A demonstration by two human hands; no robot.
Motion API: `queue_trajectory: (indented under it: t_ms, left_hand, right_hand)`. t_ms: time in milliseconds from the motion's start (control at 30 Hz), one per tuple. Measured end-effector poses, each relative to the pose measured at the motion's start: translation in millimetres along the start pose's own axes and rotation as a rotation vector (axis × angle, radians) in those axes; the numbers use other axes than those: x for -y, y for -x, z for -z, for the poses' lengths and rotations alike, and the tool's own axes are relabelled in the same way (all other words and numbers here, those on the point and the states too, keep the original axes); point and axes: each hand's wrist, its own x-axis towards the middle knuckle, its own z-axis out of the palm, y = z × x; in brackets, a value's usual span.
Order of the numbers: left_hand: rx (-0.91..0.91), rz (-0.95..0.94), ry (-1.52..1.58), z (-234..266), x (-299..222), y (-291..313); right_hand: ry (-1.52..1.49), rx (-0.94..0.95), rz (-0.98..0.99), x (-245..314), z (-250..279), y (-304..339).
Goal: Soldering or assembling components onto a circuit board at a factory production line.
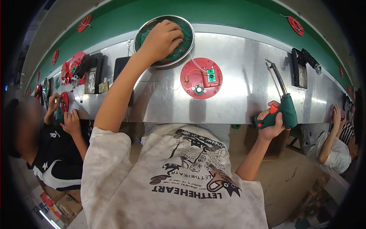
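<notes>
My left hand (162, 40) reaches into a round metal bowl (193, 33) of thin green wires (186, 42). Its fingers are curled closed over the wires; whatever they pinch is hidden. At the table's front edge, my right hand (271, 130) grips a green soldering gun (289, 110) with an orange trigger. The gun's metal tip points up and away over the table. Between my hands, a red disc (190, 72) lies flat, carrying a small green circuit board (212, 76) and a round white-centred part (199, 89). Thin pale wires run from the board toward the bowl.
A black stand (301, 70) is at the right, and another black stand (92, 78) at the left. Behind the metal table (244, 57) runs a green belt (228, 13) bearing red discs. Co-workers sit on both sides; the left one handles a red disc (65, 102).
</notes>
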Motion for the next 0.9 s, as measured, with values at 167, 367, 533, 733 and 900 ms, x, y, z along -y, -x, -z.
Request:
queue_trajectory:
  t_ms: [167, 367, 533, 733, 900]
  left_hand:
    - [-0.224, 0.13, 0.17, 18.7, -60.7, 12.1]
    - [-0.263, 0.336, 0.416, -2.8, -149.8, 41.5]
    - [-0.336, 0.45, 0.353, -33.8, -162.5, 55.8]
    - [-0.362, 0.38, 0.159, -43.9, -159.1, 54.2]
    - [-0.358, 0.359, 0.118, -44.9, -161.2, 54.8]
  right_hand:
    - [0.11, 0.215, -0.001, 5.1, -9.3, 29.9]
    - [0.241, 0.484, -0.12, 18.2, -18.9, 41.0]
    - [0.213, 0.547, -0.232, 11.5, -18.9, 39.5]
    - [0.213, 0.559, -0.201, 12.5, -24.8, 36.5]
    - [0.231, 0.57, -0.224, 13.4, -26.4, 36.2]
